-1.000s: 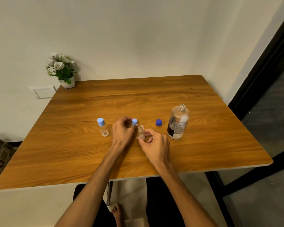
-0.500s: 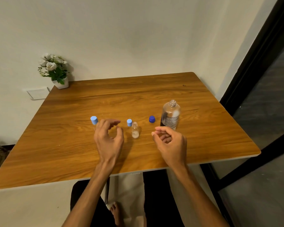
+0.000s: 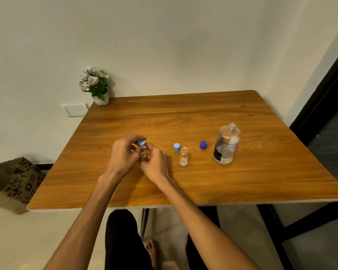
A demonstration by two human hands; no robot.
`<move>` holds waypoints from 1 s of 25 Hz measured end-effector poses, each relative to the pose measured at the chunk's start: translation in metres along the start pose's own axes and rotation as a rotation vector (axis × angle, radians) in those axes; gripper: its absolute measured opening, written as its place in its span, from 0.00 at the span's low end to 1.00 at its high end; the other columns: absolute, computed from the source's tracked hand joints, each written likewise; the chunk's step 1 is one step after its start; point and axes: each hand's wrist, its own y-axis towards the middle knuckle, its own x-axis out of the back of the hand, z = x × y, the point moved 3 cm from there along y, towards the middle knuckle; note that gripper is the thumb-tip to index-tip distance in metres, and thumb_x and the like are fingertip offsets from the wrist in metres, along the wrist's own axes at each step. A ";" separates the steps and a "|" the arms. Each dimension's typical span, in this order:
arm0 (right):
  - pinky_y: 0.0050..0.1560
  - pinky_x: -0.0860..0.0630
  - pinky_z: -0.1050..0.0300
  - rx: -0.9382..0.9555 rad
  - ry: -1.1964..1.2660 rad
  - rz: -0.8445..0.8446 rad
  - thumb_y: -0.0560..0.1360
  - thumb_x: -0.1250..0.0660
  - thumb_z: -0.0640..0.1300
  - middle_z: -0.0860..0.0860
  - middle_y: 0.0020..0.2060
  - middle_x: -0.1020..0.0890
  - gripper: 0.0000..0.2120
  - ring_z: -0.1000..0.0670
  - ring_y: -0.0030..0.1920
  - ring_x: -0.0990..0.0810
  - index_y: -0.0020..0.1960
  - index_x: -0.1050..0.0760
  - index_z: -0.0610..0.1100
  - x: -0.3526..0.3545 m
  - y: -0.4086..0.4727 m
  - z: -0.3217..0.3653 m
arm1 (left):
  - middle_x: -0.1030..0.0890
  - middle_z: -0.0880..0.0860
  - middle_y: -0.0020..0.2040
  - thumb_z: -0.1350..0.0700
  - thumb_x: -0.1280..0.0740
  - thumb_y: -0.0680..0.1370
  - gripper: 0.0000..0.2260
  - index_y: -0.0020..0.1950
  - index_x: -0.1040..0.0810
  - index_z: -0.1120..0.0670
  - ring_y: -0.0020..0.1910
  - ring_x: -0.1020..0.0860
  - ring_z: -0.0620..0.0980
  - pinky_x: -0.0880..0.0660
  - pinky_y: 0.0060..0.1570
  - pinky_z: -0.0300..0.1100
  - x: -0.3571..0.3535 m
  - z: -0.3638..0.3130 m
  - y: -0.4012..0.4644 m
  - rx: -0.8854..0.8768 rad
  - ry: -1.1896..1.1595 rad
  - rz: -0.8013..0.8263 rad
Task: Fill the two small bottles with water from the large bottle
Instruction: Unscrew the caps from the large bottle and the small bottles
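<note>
Single head view, worn on me, angled forward and down over the wooden table (image 3: pixel 203 117); near edge close below, far edge at the wall (image 3: pixel 164 45).

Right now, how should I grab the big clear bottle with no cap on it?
Grip the big clear plastic bottle around its labelled middle, coming from the side with the right hand. It stands upright with an open neck, so a level side hold probably keeps water from spilling.
</note>
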 end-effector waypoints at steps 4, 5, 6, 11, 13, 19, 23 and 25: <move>0.31 0.35 0.68 -0.056 -0.099 -0.082 0.73 0.29 0.43 0.49 0.47 0.11 0.13 0.48 0.46 0.16 0.57 0.16 0.52 -0.008 0.004 -0.012 | 0.14 0.51 0.42 0.54 0.18 0.71 0.11 0.48 0.15 0.55 0.39 0.17 0.50 0.18 0.42 0.49 -0.002 0.004 -0.005 0.082 -0.059 -0.140; 0.35 0.30 0.64 -0.066 -0.113 -0.107 0.72 0.29 0.44 0.50 0.47 0.11 0.14 0.47 0.46 0.15 0.56 0.16 0.53 -0.008 0.004 -0.017 | 0.16 0.51 0.40 0.51 0.18 0.71 0.13 0.47 0.17 0.55 0.38 0.19 0.50 0.20 0.40 0.48 -0.006 0.004 -0.007 0.098 -0.059 -0.165; 0.37 0.27 0.58 -0.068 -0.119 -0.124 0.70 0.29 0.44 0.50 0.46 0.11 0.14 0.45 0.46 0.14 0.55 0.16 0.52 -0.007 0.005 -0.021 | 0.18 0.50 0.39 0.48 0.19 0.72 0.14 0.47 0.20 0.54 0.37 0.20 0.50 0.22 0.38 0.47 -0.012 0.005 -0.009 0.121 -0.060 -0.190; 0.39 0.20 0.47 -0.006 -0.156 -0.162 0.75 0.35 0.48 0.47 0.42 0.12 0.11 0.40 0.42 0.15 0.51 0.16 0.48 -0.010 0.006 -0.026 | 0.16 0.49 0.63 0.47 0.30 0.82 0.17 0.69 0.22 0.53 0.61 0.17 0.49 0.21 0.59 0.45 -0.044 0.002 -0.015 0.275 -0.394 -0.045; 0.40 0.19 0.45 0.000 -0.143 -0.173 0.76 0.38 0.51 0.48 0.43 0.12 0.14 0.42 0.43 0.14 0.54 0.16 0.52 -0.013 0.006 -0.028 | 0.15 0.48 0.63 0.53 0.32 0.83 0.15 0.70 0.21 0.50 0.60 0.16 0.48 0.20 0.58 0.45 -0.049 -0.001 -0.025 0.332 -0.620 -0.030; 0.35 0.20 0.46 0.015 -0.135 -0.176 0.75 0.33 0.51 0.49 0.37 0.13 0.11 0.44 0.36 0.16 0.55 0.17 0.52 -0.016 0.003 -0.029 | 0.14 0.48 0.51 0.48 0.23 0.75 0.08 0.51 0.14 0.50 0.55 0.16 0.53 0.19 0.57 0.62 -0.038 0.013 -0.036 0.375 -0.580 -0.279; 0.34 0.22 0.51 0.010 -0.142 -0.190 0.77 0.32 0.52 0.48 0.38 0.12 0.11 0.45 0.37 0.15 0.56 0.18 0.52 -0.015 0.002 -0.029 | 0.14 0.48 0.46 0.49 0.17 0.69 0.11 0.45 0.13 0.52 0.49 0.15 0.51 0.19 0.51 0.58 -0.039 0.009 -0.034 0.359 -0.500 -0.453; 0.35 0.24 0.54 0.013 -0.141 -0.194 0.77 0.30 0.48 0.49 0.41 0.12 0.09 0.46 0.39 0.14 0.55 0.17 0.50 -0.013 0.001 -0.028 | 0.15 0.51 0.44 0.50 0.17 0.70 0.12 0.43 0.15 0.54 0.46 0.16 0.53 0.19 0.48 0.57 -0.037 0.001 -0.036 0.324 -0.460 -0.511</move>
